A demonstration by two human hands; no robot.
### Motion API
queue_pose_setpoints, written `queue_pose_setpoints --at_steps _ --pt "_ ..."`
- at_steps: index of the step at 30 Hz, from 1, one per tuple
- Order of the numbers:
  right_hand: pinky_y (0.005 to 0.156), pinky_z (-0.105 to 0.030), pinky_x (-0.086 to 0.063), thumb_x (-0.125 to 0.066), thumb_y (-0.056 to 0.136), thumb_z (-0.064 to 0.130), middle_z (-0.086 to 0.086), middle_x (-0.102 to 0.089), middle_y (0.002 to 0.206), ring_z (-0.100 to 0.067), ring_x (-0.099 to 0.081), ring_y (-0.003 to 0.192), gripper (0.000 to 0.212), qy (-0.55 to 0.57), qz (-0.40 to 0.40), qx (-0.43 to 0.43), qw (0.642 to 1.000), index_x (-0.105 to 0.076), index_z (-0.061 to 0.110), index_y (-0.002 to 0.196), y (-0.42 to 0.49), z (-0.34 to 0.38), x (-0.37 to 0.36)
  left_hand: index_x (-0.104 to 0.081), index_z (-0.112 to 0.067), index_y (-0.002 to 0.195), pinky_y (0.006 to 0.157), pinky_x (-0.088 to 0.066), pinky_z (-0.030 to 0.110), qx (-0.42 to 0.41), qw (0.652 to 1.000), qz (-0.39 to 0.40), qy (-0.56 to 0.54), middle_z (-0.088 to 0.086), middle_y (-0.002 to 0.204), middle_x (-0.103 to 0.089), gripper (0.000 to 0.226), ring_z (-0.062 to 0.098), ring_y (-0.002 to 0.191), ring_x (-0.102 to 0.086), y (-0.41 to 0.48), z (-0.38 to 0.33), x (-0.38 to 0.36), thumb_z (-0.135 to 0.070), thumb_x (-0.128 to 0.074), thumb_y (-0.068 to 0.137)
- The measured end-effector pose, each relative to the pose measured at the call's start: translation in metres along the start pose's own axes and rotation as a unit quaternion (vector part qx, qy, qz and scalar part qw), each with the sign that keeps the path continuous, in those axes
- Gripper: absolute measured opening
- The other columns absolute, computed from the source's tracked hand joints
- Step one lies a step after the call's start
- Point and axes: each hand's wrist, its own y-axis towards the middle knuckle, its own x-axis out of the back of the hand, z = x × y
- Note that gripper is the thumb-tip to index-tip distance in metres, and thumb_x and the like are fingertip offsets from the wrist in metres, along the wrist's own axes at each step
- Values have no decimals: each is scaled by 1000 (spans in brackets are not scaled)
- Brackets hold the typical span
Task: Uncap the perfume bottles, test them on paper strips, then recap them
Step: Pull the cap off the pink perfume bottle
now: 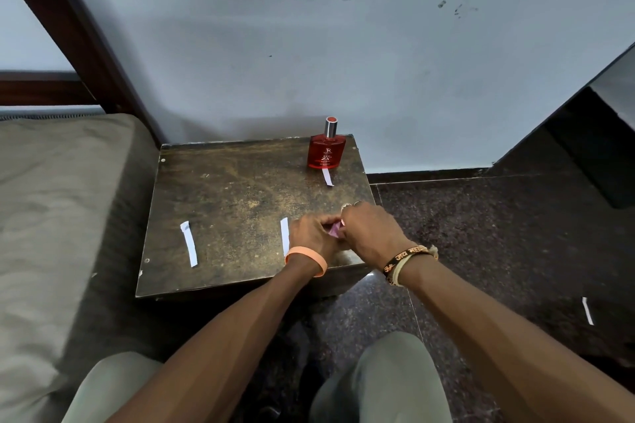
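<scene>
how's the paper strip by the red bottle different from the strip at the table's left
The strip by the red bottle looks shorter, its far end touching or under the red perfume bottle. The left strip lies alone, looks longer, and has a dark smudge at its far end. Both are white and flat on the table.

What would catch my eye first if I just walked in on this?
Likely the red bottle, capped and upright at the table's far right, a paper strip poking from under it. Then the two hands, left and right, closed together on something small and pink near the front edge, with white strips lying alongside.
</scene>
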Motion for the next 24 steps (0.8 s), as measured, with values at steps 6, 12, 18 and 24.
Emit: queue_pose_setpoints --at_steps 6,12,18,24 --pt "82 -39 -53 -41 103 43 -12 -64 113 -30 -63 103 41 -37 11 -17 999 -59 9 116 -2 -3 -5 -78 -20 93 70 -53 15 16 1000 0 -5 1 84 -76 27 7 73 -68 0 0 -1 -9 -77 68" --pt "87 -36 -50 -48 102 24 -11 -62 119 -27 -61 109 27 -24 3 15 1000 -60 12 123 -2 -1 -9 -77 -18 95 60 -43 0 26 1000 1 -2 1 85 -76 27 6 73 -68 2 2 -3 -9 -78 70" --pt "88 -37 -50 -40 104 39 -12 -62 119 -29 -60 111 40 -49 0 9 999 -57 7 122 -2 2 -2 -77 -20 94 54 -36 -2 22 1000 -4 2 1 85 -76 26 1 65 -61 1 1 -3 -8 -75 71" --pt "88 -37 -50 -49 102 27 -12 -62 118 -28 -60 112 27 -37 2 16 999 -59 10 121 0 2 -5 -77 -19 94 55 -37 -3 15 1000 4 4 2 84 -76 28 2 65 -61 2 3 -2 -9 -80 68"
